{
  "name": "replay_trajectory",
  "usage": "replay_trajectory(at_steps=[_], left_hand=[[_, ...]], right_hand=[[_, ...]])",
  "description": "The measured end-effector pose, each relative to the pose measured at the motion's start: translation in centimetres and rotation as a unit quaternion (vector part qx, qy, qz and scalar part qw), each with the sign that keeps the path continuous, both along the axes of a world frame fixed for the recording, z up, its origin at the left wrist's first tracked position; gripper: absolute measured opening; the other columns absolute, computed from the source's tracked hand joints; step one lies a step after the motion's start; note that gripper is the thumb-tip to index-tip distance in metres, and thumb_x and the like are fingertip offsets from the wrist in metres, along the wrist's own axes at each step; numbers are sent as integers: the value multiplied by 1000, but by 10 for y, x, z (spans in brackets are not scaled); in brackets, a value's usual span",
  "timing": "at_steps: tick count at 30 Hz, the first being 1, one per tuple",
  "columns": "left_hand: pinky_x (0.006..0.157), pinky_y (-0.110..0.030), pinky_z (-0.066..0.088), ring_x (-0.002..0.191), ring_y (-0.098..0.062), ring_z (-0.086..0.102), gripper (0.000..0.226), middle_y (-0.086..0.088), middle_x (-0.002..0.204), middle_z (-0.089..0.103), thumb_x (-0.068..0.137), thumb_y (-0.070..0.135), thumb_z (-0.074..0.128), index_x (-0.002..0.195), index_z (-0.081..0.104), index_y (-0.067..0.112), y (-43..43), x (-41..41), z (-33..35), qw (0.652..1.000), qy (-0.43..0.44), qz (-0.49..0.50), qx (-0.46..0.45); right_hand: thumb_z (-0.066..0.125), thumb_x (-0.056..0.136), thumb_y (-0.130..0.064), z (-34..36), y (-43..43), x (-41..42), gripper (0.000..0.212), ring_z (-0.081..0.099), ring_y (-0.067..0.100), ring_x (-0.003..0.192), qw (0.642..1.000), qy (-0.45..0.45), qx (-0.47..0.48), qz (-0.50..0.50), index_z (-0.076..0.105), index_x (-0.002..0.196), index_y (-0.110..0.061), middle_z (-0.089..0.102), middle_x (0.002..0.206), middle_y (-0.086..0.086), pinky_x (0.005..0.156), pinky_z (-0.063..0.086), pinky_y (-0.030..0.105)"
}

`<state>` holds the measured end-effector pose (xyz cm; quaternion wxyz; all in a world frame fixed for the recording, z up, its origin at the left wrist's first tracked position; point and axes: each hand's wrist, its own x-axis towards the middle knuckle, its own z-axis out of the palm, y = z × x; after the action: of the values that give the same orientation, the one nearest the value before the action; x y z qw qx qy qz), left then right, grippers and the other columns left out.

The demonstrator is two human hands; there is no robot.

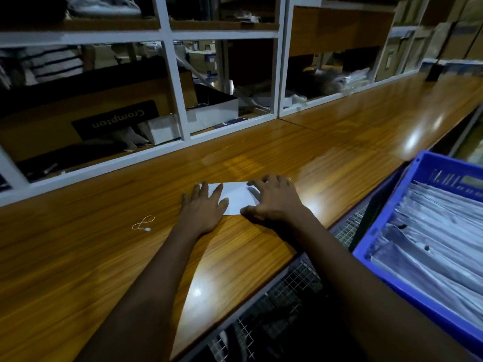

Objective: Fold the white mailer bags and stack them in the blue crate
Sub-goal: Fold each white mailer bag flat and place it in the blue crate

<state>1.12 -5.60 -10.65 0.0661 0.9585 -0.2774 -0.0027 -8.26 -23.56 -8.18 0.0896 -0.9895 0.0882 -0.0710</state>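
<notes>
A small folded white mailer bag lies flat on the wooden counter. My left hand presses on its left end with straight, spread fingers. My right hand rests on its right end, fingertips on the top edge and thumb at the near corner. At the right stands the blue crate, holding rows of several folded white mailer bags.
A looped string with a small white tag lies on the counter left of my hands. White-framed shelves with boxes and packets run along the counter's far side. A wire mesh rack sits below the counter's near edge.
</notes>
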Motion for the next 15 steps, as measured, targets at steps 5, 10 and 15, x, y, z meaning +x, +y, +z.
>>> replay_trajectory(at_steps=[5,10,15], left_hand=[[116,-56,17,148,-31,20,53,-9,161,24,104,48,28,154,29,29,6,-6,0,998,-35,-14,-45],[110,-57,24,141,-31,30,49,-7,157,33,104,44,28,149,36,29,8,-14,4,996,-43,-8,-75],[109,-59,24,142,-31,29,50,-7,159,28,104,44,25,152,30,32,6,-21,7,994,-46,-5,-96]], right_hand=[[71,78,-66,18,-8,16,92,27,34,145,986,133,21,93,29,154,-37,28,162,5,114,30,53],[75,76,-64,30,-7,16,94,35,36,141,990,126,-5,68,28,154,-39,36,159,7,106,39,45],[73,76,-65,23,-3,3,92,40,35,130,998,36,-10,45,33,152,-34,39,143,13,101,41,43]])
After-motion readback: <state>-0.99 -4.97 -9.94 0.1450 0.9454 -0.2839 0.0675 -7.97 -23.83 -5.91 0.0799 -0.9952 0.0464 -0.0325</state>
